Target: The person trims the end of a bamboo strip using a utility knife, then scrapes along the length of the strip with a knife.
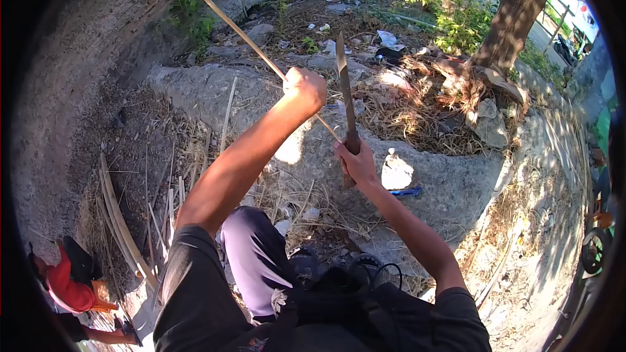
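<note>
My left hand [305,88] is closed round a long thin bamboo strip [225,18], which slants from the top left down past my fist. The lower end of the strip reaches my right hand [357,161]. That hand is wrapped round the handle of a long machete [345,85], its dark blade pointing up and its tip near the top middle. The blade stands just right of my left hand, apart from it. Whether my right fingers also touch the strip is too small to tell.
A low stone ledge [443,179] crosses in front of me, with a blue object [405,191] on it. Bamboo pieces [120,225] lie at the left. A tree trunk [520,16] rises at the upper right. Another person in red [70,280] sits at the lower left.
</note>
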Demonstrator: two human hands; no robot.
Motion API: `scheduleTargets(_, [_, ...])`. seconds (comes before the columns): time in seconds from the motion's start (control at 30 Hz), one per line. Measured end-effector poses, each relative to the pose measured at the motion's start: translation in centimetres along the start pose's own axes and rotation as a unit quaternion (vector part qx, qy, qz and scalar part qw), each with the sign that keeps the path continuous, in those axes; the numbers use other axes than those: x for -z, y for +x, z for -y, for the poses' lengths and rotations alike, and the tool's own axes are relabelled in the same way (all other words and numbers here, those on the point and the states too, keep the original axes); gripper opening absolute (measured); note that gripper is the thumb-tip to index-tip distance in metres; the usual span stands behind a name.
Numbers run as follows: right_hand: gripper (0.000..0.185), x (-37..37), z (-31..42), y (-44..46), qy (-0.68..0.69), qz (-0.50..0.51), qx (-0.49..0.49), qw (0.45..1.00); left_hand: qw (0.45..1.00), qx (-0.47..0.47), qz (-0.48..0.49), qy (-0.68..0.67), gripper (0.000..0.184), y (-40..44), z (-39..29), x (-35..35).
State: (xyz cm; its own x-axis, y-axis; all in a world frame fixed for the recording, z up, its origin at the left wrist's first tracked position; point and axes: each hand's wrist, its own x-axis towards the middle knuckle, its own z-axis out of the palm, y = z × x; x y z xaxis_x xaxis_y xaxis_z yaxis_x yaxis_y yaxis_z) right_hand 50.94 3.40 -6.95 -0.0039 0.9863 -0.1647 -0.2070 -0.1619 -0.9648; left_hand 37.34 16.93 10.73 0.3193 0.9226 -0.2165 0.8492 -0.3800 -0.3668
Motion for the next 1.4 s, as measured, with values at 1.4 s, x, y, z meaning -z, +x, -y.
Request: scheduleTargets(1.4, [0.019, 4.7, -7.5, -2.9, -0.307, -0.091, 0.221, 0.921, 0.56, -0.043, -0.348, -0.751, 0.019, -2.9, -4.9, -8.4])
